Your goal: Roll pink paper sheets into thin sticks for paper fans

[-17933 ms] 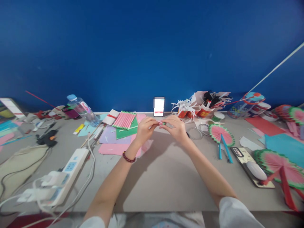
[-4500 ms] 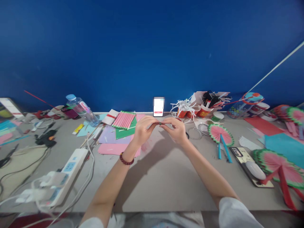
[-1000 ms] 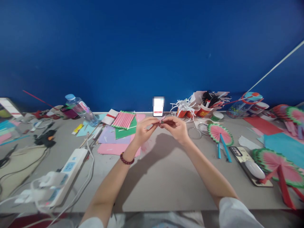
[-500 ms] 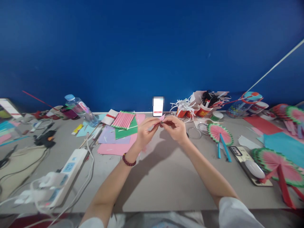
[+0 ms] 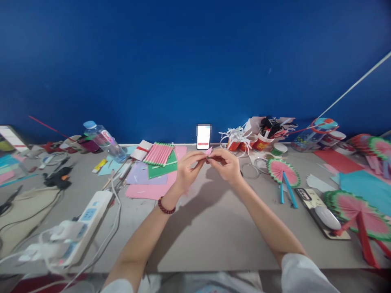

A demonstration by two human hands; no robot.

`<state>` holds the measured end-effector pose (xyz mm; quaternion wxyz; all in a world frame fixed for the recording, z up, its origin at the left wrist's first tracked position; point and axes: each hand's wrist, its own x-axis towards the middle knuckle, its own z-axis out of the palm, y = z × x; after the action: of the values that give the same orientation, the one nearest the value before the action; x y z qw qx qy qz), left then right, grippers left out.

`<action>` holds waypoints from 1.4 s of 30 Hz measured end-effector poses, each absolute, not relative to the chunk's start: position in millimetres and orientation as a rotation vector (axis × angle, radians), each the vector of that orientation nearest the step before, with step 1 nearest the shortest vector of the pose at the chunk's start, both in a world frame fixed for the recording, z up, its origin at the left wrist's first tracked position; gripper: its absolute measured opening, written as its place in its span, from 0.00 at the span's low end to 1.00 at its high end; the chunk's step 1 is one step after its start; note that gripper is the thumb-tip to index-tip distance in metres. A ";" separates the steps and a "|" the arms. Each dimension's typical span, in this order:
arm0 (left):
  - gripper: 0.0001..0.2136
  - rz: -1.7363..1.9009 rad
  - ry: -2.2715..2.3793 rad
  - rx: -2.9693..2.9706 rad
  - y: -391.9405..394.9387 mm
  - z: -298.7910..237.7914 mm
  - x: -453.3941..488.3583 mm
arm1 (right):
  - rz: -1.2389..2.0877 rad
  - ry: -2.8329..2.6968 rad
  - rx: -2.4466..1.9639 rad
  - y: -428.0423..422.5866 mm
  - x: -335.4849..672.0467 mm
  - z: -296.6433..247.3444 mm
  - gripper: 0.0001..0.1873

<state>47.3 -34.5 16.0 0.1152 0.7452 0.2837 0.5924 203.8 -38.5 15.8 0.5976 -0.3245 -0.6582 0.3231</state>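
A small piece of pink paper (image 5: pixel 209 151) pokes up between my fingertips, raised over the middle of the table. My left hand (image 5: pixel 188 167), with a dark red bead bracelet at the wrist, pinches it from the left. From the right, my right hand (image 5: pixel 225 163) pinches the same piece, and the fingertips of both hands nearly meet. Most of the paper is hidden by the fingers, so its shape cannot be told. Just behind the hands a lit phone (image 5: pixel 203 137) stands upright against the blue wall.
Left lie a pleated pink paper (image 5: pixel 159 154), a green sheet (image 5: pixel 161 170), a plastic bottle (image 5: pixel 105 140) and a power strip (image 5: pixel 88 228) with cables. Right are cups of paper strips (image 5: pixel 234 140), a round paper fan (image 5: pixel 283 173), a larger fan (image 5: pixel 360 213) and a mouse (image 5: pixel 327 217) on a phone.
Almost nothing differs. Both hands keep their pinch on the pink paper in the same place, with only a very slight shift of the fingers.
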 end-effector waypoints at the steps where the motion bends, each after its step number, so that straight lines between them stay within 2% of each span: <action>1: 0.06 1.734 0.834 2.184 -34.5 15.9 47.4 | 0.748 -1.528 -0.746 -38.3 203.9 15.5 0.05; 13: 0.07 1.823 0.830 2.294 -33.4 12.6 47.5 | 0.689 -1.545 -0.730 -35.4 204.9 11.1 0.04; 19: 0.07 1.853 0.843 2.372 -33.8 10.8 47.5 | 0.524 -1.576 -0.773 -38.0 204.4 13.1 0.02; 23: 0.07 1.851 0.848 2.402 -34.6 13.2 47.0 | 0.480 -1.573 -0.818 -40.9 204.3 13.2 0.08; 25: 0.07 1.840 0.841 2.421 -34.5 14.6 46.7 | 0.375 -1.630 -0.832 -41.9 204.6 13.7 0.11; 31: 0.05 1.812 0.883 2.366 -33.1 16.3 46.3 | -0.043 -1.692 -0.823 -42.2 206.4 16.6 0.09; 42: 0.07 1.868 0.995 2.537 -27.7 4.0 48.2 | -0.027 -1.705 -0.858 -41.1 208.7 22.0 0.06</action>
<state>48.2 -27.7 4.0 -0.0812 0.7652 0.3002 0.5636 208.7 -41.1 22.0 0.5779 -0.3668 -0.7290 -0.0113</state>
